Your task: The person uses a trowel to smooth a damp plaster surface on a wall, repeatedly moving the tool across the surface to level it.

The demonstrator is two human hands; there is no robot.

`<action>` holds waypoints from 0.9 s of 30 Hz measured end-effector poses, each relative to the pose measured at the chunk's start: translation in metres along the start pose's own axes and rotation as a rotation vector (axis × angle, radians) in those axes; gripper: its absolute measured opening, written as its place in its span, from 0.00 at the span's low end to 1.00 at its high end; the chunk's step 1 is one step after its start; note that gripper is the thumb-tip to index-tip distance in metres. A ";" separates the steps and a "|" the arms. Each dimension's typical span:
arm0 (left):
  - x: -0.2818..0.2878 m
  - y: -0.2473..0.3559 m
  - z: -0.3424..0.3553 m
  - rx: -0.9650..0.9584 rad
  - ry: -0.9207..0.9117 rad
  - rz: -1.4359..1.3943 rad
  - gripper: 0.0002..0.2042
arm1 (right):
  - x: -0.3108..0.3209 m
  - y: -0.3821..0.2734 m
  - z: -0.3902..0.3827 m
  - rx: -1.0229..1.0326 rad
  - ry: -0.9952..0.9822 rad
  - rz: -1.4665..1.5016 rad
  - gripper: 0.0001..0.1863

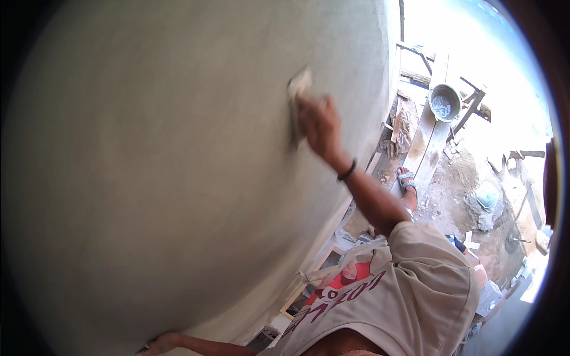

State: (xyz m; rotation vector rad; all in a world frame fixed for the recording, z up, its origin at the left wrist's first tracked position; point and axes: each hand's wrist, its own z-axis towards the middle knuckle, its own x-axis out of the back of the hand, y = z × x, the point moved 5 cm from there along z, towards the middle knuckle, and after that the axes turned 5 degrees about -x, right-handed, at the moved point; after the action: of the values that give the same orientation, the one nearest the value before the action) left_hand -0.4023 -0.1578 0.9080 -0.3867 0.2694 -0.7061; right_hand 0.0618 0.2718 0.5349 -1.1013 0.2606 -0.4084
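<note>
A broad grey plastered wall (160,166) fills the left and middle of the view. My right hand (320,124), with a dark band at the wrist, is closed around a plastering float (300,83). The float lies along the wall surface, its upper end pale; motion blurs it and hides its exact shape. Down at the lower left edge, my left hand (159,343) is against the bottom part of the wall. Its fingers are dim and partly cut off by the frame, so their pose is unclear.
Wooden planks (428,139) form a raised walkway on the right, with my sandaled foot (407,179) on them. A dark bucket (444,103) stands farther along. Below lie rubble, a pale blue rounded object (487,196) and timber supports (472,110). A wooden frame (295,299) is near the wall's foot.
</note>
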 end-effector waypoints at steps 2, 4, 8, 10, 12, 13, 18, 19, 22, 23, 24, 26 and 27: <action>0.002 0.008 0.002 -0.070 -0.013 0.162 0.26 | 0.031 0.024 0.083 -0.013 0.149 0.022 0.17; 0.000 0.029 0.015 0.241 0.024 -0.170 0.27 | 0.052 0.089 0.132 -0.293 0.213 0.183 0.19; 0.010 0.063 0.036 0.360 -0.013 -0.124 0.28 | 0.042 0.086 0.110 -0.413 0.243 0.135 0.19; 0.015 0.044 0.030 0.350 -0.009 -0.127 0.26 | 0.020 0.004 0.056 -0.156 0.210 0.089 0.19; 0.007 0.032 0.019 0.338 0.008 -0.120 0.26 | 0.006 -0.099 0.026 0.246 0.039 0.031 0.20; 0.006 0.028 0.020 0.306 0.015 -0.090 0.26 | 0.001 -0.138 0.026 0.306 -0.001 0.087 0.20; 0.005 0.019 0.010 0.162 0.072 -0.021 0.25 | 0.038 -0.210 0.225 0.580 0.211 -0.022 0.16; 0.003 0.016 0.009 0.163 0.084 -0.026 0.25 | 0.052 -0.194 0.272 0.520 0.252 -0.006 0.15; -0.003 0.025 0.015 0.191 0.125 -0.090 0.27 | 0.087 -0.095 0.332 0.292 0.225 -0.047 0.15; -0.006 0.034 0.016 0.211 0.144 -0.127 0.28 | 0.092 -0.058 0.336 0.289 0.226 0.034 0.16; -0.007 0.035 0.016 0.225 0.140 -0.142 0.29 | 0.087 -0.029 0.316 0.073 0.233 0.056 0.18; -0.004 0.019 0.015 0.236 0.121 -0.144 0.31 | 0.048 -0.039 0.236 -0.050 0.164 0.113 0.18; -0.001 0.009 0.011 0.200 0.112 -0.100 0.31 | 0.032 -0.073 0.196 0.107 0.164 0.012 0.18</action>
State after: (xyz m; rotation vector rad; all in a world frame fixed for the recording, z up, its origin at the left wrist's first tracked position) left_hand -0.3937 -0.1479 0.9140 -0.1709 0.2843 -0.8461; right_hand 0.1554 0.3869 0.6858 -0.9626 0.3860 -0.4977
